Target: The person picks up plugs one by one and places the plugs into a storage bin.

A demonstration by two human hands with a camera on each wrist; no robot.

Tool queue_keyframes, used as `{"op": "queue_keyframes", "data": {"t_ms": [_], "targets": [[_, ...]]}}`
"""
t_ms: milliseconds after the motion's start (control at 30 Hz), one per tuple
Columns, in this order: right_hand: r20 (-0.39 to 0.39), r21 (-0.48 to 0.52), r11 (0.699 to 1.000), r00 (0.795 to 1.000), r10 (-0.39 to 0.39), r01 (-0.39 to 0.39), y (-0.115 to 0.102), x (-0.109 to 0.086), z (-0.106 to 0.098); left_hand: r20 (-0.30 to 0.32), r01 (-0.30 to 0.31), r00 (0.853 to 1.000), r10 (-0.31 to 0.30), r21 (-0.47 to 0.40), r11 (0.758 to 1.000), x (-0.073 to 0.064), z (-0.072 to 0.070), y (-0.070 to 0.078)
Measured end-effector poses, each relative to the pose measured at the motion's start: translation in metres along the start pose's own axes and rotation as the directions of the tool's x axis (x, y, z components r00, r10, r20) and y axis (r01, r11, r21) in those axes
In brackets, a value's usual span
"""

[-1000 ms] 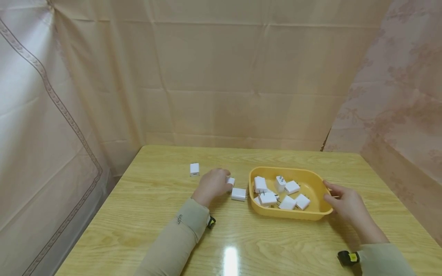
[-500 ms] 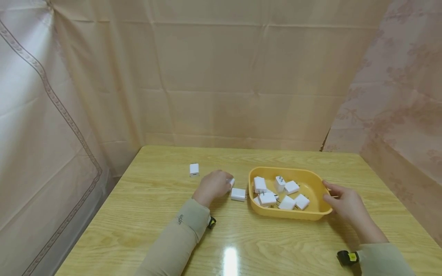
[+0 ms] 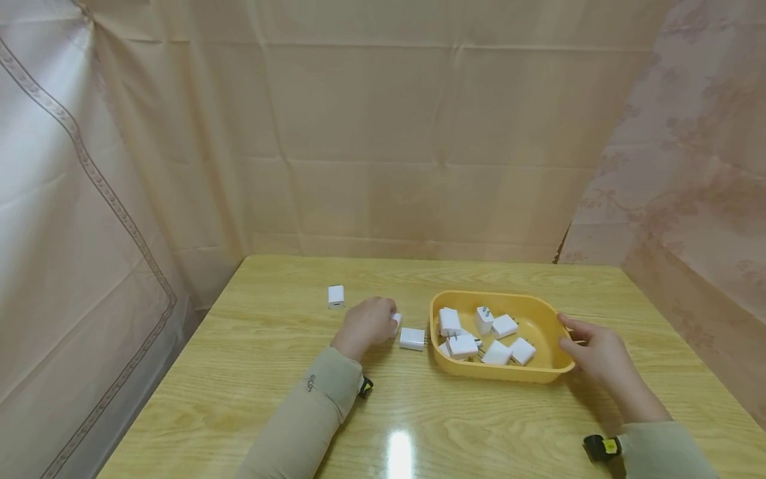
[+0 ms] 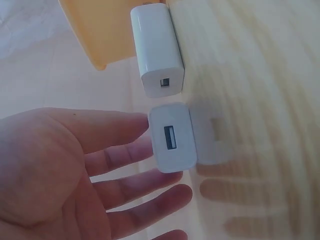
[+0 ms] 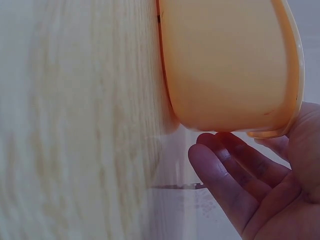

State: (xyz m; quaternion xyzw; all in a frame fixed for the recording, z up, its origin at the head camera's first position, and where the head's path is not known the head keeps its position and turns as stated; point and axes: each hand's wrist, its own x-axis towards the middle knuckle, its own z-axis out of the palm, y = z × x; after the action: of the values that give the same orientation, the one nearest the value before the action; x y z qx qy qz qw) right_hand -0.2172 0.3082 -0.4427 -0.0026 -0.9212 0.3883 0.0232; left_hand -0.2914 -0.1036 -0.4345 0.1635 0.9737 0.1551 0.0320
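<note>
My left hand (image 3: 368, 326) pinches a white USB charger (image 4: 174, 139) between thumb and fingers, low over the table. The charger's USB port faces the left wrist camera, and my fingers cover part of it in the head view. Right beside it lies a second white charger (image 3: 413, 339), its prongs towards the yellow basket (image 3: 509, 374). A third charger (image 3: 336, 296) lies farther back to the left. With thumb and fingers, my right hand (image 3: 601, 352) holds the basket's right end at the rim. In the right wrist view, several fingertips (image 5: 207, 161) lie under the basket's outer wall.
Several white chargers (image 3: 463, 346) lie jumbled in the left and middle of the basket, some with prongs up. The wooden table (image 3: 251, 372) ends at a hanging beige cloth (image 3: 371, 146) behind, with more cloth at both sides.
The charger at my left hand has turned and shifted slightly nearer to me, with the hand drawing back a little. My right hand and the basket stay in place.
</note>
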Motion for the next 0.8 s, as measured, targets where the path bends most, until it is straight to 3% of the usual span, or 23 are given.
{"op": "queue_keyframes", "data": {"t_ms": [200,800], "targets": [[-0.001,-0.008,1.0,1.0,0.0,0.0,0.0002,0.0002,-0.0003,0.009,0.017,1.0,-0.017,0.0,1.0,-0.0018,-0.0025,-0.0002],[0.0,-0.026,1.0,1.0,-0.004,0.004,0.0006,0.0002,-0.0004,-0.008,-0.014,1.0,0.014,0.031,0.999,-0.0043,-0.0005,-0.0028]]}}
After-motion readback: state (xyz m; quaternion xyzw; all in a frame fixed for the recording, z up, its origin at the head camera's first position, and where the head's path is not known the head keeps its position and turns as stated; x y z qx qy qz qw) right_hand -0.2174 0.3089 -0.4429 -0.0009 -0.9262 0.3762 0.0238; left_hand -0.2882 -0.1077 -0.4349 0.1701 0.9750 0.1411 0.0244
